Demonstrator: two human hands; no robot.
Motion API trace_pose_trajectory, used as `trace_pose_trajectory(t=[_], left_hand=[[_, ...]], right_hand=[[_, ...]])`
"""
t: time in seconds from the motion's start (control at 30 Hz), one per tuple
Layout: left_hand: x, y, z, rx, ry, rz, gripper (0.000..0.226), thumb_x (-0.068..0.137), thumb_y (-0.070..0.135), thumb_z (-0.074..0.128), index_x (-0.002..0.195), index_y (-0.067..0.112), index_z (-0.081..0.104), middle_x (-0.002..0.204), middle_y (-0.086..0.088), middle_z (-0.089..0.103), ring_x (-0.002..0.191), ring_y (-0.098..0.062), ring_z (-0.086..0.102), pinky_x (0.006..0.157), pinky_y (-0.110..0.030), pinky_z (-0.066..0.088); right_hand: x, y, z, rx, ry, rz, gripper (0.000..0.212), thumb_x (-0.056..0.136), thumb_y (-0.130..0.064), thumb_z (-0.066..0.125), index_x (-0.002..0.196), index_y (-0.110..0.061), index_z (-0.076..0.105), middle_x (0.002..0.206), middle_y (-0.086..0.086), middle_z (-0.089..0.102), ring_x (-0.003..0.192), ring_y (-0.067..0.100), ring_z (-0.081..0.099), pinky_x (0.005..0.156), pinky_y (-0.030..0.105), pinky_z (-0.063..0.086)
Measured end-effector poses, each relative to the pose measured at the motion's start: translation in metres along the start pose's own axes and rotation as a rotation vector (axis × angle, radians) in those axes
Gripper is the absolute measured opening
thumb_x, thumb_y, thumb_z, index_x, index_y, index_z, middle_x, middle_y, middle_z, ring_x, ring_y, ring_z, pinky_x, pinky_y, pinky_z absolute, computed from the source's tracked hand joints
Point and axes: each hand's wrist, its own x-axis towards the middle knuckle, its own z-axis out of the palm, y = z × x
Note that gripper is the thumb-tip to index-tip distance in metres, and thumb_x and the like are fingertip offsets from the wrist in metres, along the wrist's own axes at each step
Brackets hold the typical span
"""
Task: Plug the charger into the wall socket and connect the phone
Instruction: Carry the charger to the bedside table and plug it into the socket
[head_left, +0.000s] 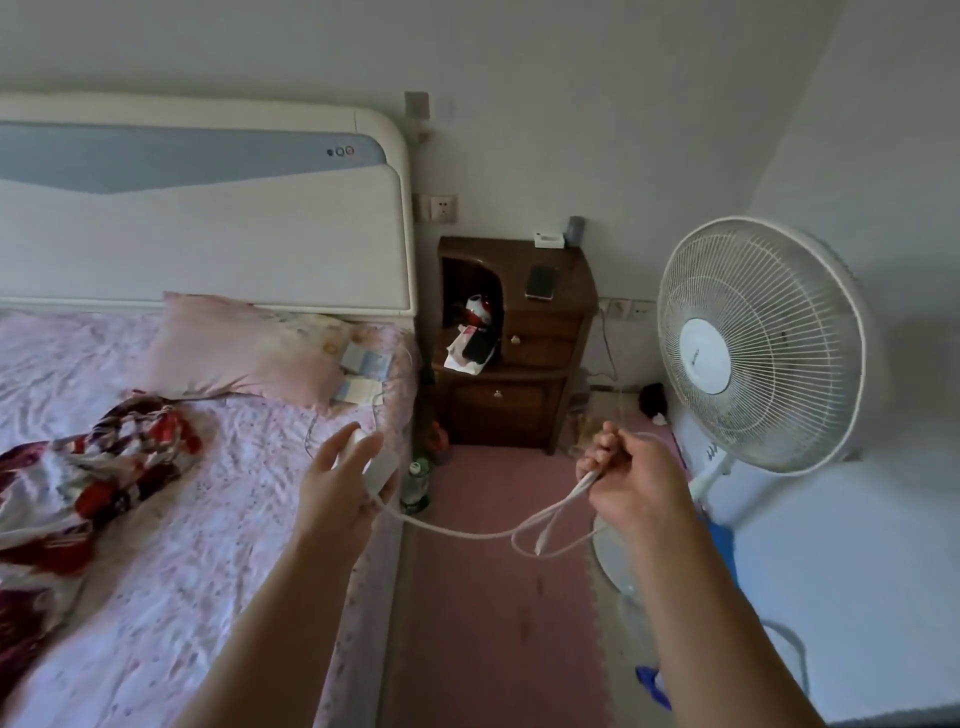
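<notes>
My left hand (340, 486) grips a white charger block (381, 469) above the bed's right edge. Its white cable (467, 532) sags across to my right hand (631, 480), which is closed on a bunched loop of it; the cable's plug end (540, 548) dangles below. A dark phone (540, 283) lies flat on top of the brown nightstand (519, 395). A white wall socket (442, 208) sits on the wall beside the headboard, above the nightstand. Lower sockets (626, 309) are on the wall to the nightstand's right.
A white standing fan (758, 345) stands close on the right, its base near my right arm. The bed (171, 519) with pink sheet, pillow and a crumpled floral cloth fills the left. A green bottle (415, 483) stands on the pink floor mat by the bed.
</notes>
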Motion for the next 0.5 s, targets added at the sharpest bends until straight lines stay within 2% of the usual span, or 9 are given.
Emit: trace_pose_trajectory(t=[0.1, 0.2, 0.33, 0.43, 0.5], left_hand=[[0.034, 0.013, 0.006, 0.011, -0.029, -0.003, 0.041, 0.087, 0.018, 0.065, 0.128, 0.016, 0.055, 0.116, -0.015, 0.057, 0.089, -0.023, 0.063, 0.071, -0.033, 0.054], [0.066, 0.027, 0.011, 0.067, -0.056, 0.023, 0.044, 0.086, 0.019, 0.065, 0.128, 0.016, 0.054, 0.124, -0.018, 0.055, 0.088, -0.022, 0.064, 0.075, -0.034, 0.055], [0.096, 0.04, 0.027, 0.079, -0.067, 0.044, 0.044, 0.087, 0.02, 0.064, 0.129, 0.016, 0.054, 0.117, -0.014, 0.055, 0.088, -0.02, 0.063, 0.084, -0.037, 0.054], [0.12, 0.044, 0.042, 0.089, -0.053, 0.037, 0.042, 0.085, 0.022, 0.067, 0.126, 0.018, 0.057, 0.118, -0.016, 0.058, 0.094, -0.023, 0.063, 0.091, -0.042, 0.052], [0.137, 0.044, 0.053, 0.097, -0.044, 0.031, 0.042, 0.084, 0.023, 0.068, 0.124, 0.018, 0.058, 0.119, -0.016, 0.058, 0.094, -0.023, 0.063, 0.09, -0.041, 0.053]], right_hand=[[0.021, -0.002, 0.023, 0.038, 0.019, -0.035, 0.034, 0.099, -0.011, 0.029, 0.071, -0.014, 0.048, 0.043, -0.003, 0.045, 0.032, 0.01, 0.036, 0.051, 0.022, 0.026], [0.036, -0.002, 0.043, 0.067, 0.063, -0.059, 0.033, 0.097, -0.01, 0.031, 0.069, -0.013, 0.048, 0.05, -0.002, 0.045, 0.042, 0.012, 0.037, 0.052, 0.023, 0.03], [0.053, -0.003, 0.063, 0.115, 0.137, -0.073, 0.032, 0.097, -0.01, 0.033, 0.071, -0.012, 0.049, 0.064, 0.0, 0.046, 0.053, 0.014, 0.039, 0.055, 0.024, 0.035], [0.07, -0.008, 0.075, 0.145, 0.166, -0.05, 0.03, 0.098, -0.01, 0.034, 0.072, -0.012, 0.049, 0.066, 0.0, 0.047, 0.054, 0.014, 0.04, 0.055, 0.025, 0.037], [0.086, -0.016, 0.082, 0.162, 0.178, -0.042, 0.03, 0.098, -0.009, 0.034, 0.072, -0.012, 0.049, 0.066, 0.0, 0.046, 0.054, 0.013, 0.04, 0.056, 0.024, 0.037]])
